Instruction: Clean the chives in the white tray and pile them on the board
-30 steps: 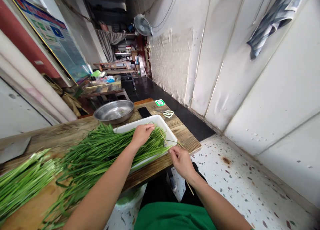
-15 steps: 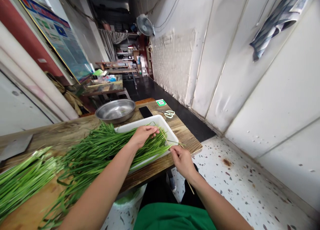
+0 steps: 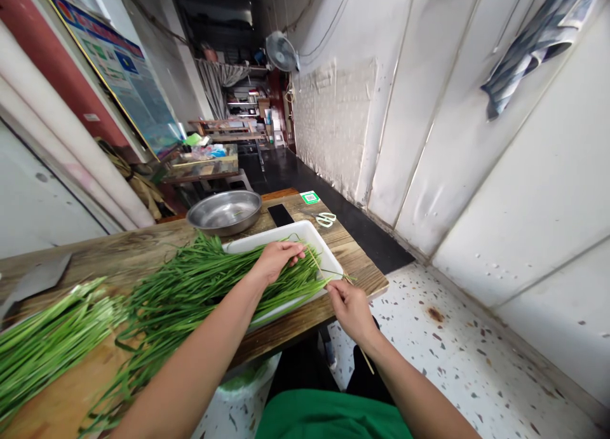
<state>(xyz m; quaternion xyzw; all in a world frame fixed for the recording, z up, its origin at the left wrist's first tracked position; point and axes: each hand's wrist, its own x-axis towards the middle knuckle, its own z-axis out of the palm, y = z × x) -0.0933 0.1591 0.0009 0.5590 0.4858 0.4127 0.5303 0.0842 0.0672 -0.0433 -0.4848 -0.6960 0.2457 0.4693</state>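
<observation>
A thin straw-coloured strand (image 3: 313,258) runs between my two hands, and its loose tail hangs below my right wrist. My left hand (image 3: 279,260) is closed in a pinch on the strand's upper end, over the leaves. My right hand (image 3: 350,304) pinches it lower down, just off the tray's near right corner, beside the tips of some green leaves. A big heap of garlic chives (image 3: 190,280) lies across the white tray (image 3: 330,251) and spills left over the table. Whether the strand passes under the bunch is hidden.
More garlic chives (image 3: 52,337) lie on a wooden board (image 3: 71,394) at left, near a cleaver (image 3: 40,280). Behind the tray are a steel basin (image 3: 223,211), a black phone (image 3: 279,215), scissors (image 3: 326,219) and a green code card (image 3: 309,197). A lined bin (image 3: 250,382) stands below.
The view has turned slightly left, so everything sits a little further right. Both hands keep nearly the same pinch on the strand.
</observation>
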